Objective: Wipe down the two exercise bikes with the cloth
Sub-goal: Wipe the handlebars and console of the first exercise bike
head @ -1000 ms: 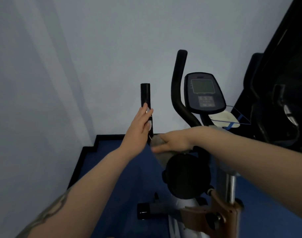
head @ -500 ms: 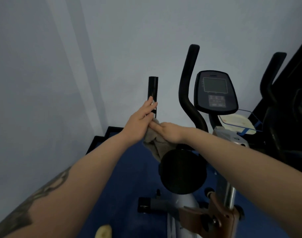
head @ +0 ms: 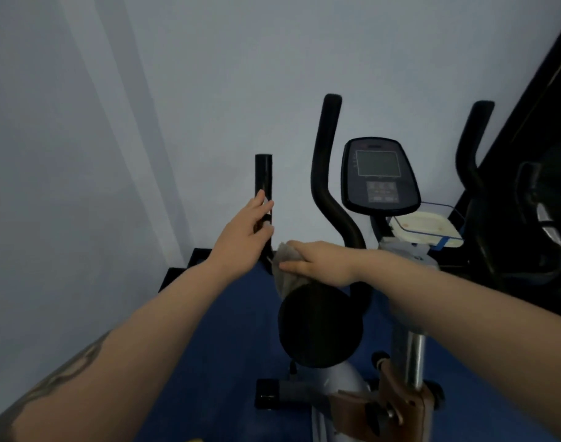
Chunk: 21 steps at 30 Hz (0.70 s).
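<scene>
An exercise bike (head: 333, 374) stands in front of me, with a black console (head: 379, 175), a curved black handlebar (head: 328, 173) and a straight black left handle (head: 263, 177). My left hand (head: 242, 237) lies against that left handle, fingers straight along it. A grey cloth (head: 285, 269) hangs just below, and my right hand (head: 317, 261) grips it against the lower part of the handle. A round black part (head: 320, 323) of the bike hides the cloth's lower end. At the right edge stands a second dark machine (head: 540, 199), only partly visible.
A pale wall (head: 145, 122) closes in on the left and behind. The floor is blue (head: 228, 346) with a black skirting (head: 190, 266). A clear holder with a white item (head: 427, 226) sits right of the console. The brown seat post clamp (head: 397, 406) is near me.
My right hand and the cloth have slid down the handle, away from my left hand's fingertips. The view has shifted slightly.
</scene>
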Tool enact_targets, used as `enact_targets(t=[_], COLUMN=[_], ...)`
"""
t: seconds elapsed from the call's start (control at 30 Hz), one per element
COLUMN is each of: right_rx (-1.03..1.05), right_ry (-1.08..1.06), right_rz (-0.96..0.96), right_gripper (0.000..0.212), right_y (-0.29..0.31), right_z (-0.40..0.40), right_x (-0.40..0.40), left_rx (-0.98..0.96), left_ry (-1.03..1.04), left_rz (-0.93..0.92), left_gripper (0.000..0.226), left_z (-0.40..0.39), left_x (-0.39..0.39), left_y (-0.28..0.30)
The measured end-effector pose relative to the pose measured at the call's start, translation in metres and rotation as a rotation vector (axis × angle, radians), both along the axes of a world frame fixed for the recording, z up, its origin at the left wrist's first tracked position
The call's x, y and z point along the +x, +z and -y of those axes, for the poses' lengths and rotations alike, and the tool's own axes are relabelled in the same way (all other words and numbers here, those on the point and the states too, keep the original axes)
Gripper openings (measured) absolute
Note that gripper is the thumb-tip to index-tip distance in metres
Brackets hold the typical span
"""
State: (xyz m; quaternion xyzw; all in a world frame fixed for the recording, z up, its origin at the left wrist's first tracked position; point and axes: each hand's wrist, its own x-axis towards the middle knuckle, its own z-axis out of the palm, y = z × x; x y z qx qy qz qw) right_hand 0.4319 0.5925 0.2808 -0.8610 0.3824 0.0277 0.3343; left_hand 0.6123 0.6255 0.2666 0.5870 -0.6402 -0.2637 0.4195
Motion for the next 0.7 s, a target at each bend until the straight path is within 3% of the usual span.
enact_targets(t=[0.1, 0.23, 0.37, 0.47, 0.53, 0.7], right_rx=[-0.127, -0.311, -0.531, -0.401, -0.280, -0.451], right_ry=[-0.157, -0.586, -0.872, -0.840, -0.767, -0.832], right_rz=[0.136, 0.501, 0.651, 0.654, 0.541, 0.336], right_gripper=[0.034, 0.023, 0.022, 0.029, 0.035, 0.042], right_y=[0.010, 0.044, 0.064, 0.026, -0.006, -0.009], right_z=[-0.007, -0.011, -0.013, -0.021, -0.027, -0.004], right_x=[-0.009, -0.041, -0.083, -0.070, -0.050, -0.028], left_rx=[-0.151, -0.220, -0.248, -0.249, -0.242, -0.244], left_ry=[0.123, 0.110, 0.239, 0.310, 0.315, 0.337], left_rz=[0.078, 0.147, 0.420, 0.562, 0.648, 0.700], left_gripper=[0.038, 0.032, 0.029, 0.027, 0.026, 0.027], left_z=[-0.001, 0.005, 0.010, 0.012, 0.013, 0.014], left_x=[-0.021, -0.050, -0.067, -0.071, -0.072, -0.073], left_y=[0.002, -0.001, -0.013, -0.019, -0.022, -0.025])
